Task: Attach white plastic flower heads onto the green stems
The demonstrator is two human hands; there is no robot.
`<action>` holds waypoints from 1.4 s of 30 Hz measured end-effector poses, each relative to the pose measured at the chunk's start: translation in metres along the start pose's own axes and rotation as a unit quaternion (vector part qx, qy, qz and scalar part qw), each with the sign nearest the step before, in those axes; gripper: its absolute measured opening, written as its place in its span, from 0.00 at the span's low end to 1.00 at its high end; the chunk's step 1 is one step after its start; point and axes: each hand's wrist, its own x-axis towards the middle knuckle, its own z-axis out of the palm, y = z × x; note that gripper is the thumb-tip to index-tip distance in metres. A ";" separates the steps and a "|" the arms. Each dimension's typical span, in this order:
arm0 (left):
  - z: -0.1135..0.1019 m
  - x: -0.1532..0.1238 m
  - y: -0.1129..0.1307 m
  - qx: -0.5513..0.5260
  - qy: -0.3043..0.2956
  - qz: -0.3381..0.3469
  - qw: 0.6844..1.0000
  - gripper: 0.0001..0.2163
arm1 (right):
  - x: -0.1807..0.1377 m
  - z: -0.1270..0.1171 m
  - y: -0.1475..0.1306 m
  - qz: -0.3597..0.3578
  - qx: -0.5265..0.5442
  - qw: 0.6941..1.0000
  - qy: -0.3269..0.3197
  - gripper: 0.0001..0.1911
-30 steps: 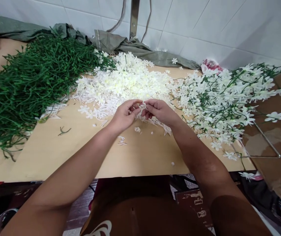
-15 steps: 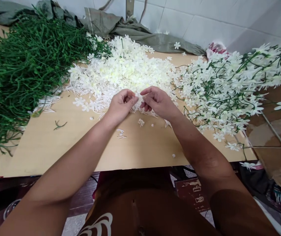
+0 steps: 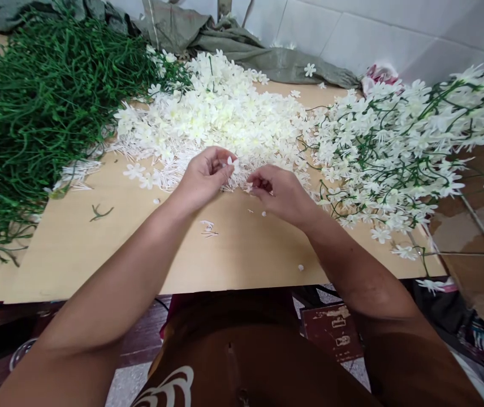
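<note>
My left hand [image 3: 208, 174] is closed in a pinch, with a small white artificial flower [image 3: 232, 164] between thumb and fingertips. To its right, my right hand [image 3: 276, 191] hovers low over the near edge of the white pile, fingertips curled together. Whatever it may hold is hidden or too small to name. Just beyond both hands spreads a heap of white artificial flower heads [image 3: 225, 113] with thin white stem-like pieces. Loose white flowers [image 3: 134, 171] lie on the board left of my left hand.
Green plastic stems [image 3: 55, 102] form a large heap on the left. On the right lie white flowers on green stems [image 3: 373, 147], reaching past the board [image 3: 110, 249]. Grey cloth [image 3: 267, 63] runs along the tiled wall. A bent metal wire [image 3: 479, 226] juts out at the right.
My hands have moved apart; the right one has gone right and down. The flower in my left hand shows more clearly. A small white flower on the board below the hands no longer shows.
</note>
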 end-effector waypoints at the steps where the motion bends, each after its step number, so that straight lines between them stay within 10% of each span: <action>1: 0.001 -0.002 0.001 -0.003 -0.031 -0.013 0.999 0.04 | 0.001 -0.002 0.001 0.008 0.036 0.999 0.017 0.06; 8: 0.010 -0.010 -0.003 0.014 -0.094 -0.048 0.994 0.09 | 0.003 0.002 -0.003 0.019 0.143 0.984 0.103 0.05; 27: 0.011 -0.007 -0.004 -0.117 -0.067 -0.133 0.982 0.06 | 0.007 0.012 0.005 0.078 0.409 0.906 0.077 0.20; 37: 0.009 -0.006 -0.007 -0.134 -0.097 -0.138 0.976 0.12 | 0.000 0.014 0.001 0.018 0.208 0.958 0.198 0.07; 42: 0.014 -0.010 -0.004 -0.137 -0.084 -0.142 0.977 0.10 | -0.001 0.017 -0.002 0.000 0.262 0.952 0.160 0.11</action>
